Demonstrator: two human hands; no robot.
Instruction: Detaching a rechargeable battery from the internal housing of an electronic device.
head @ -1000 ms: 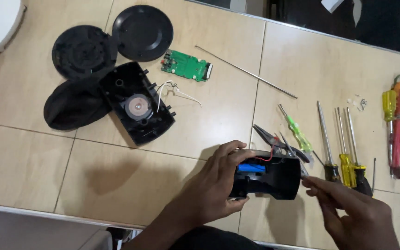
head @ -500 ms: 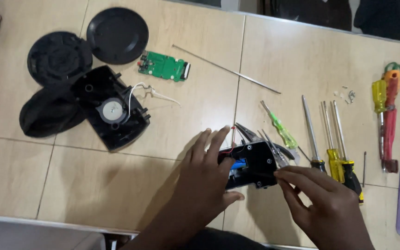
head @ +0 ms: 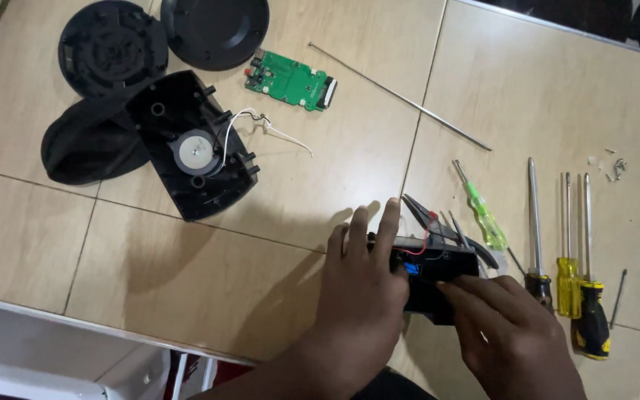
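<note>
I have the small black casing (head: 438, 278) clamped between both hands: my left hand (head: 361, 296) wraps its left end with fingers laid over the top, my right hand (head: 509, 333) pinches its right side (red and blue wiring shows inside). Just right of the casing lie the screwdrivers (head: 568, 259), crowding that edge. Well up and left of the casing sits the open black speaker housing (head: 190, 152), with bare tile between. The green circuit board (head: 290, 80) lies beyond.

black plastic housing (head: 438, 285), blue part & red wire inside, on tile
</note>
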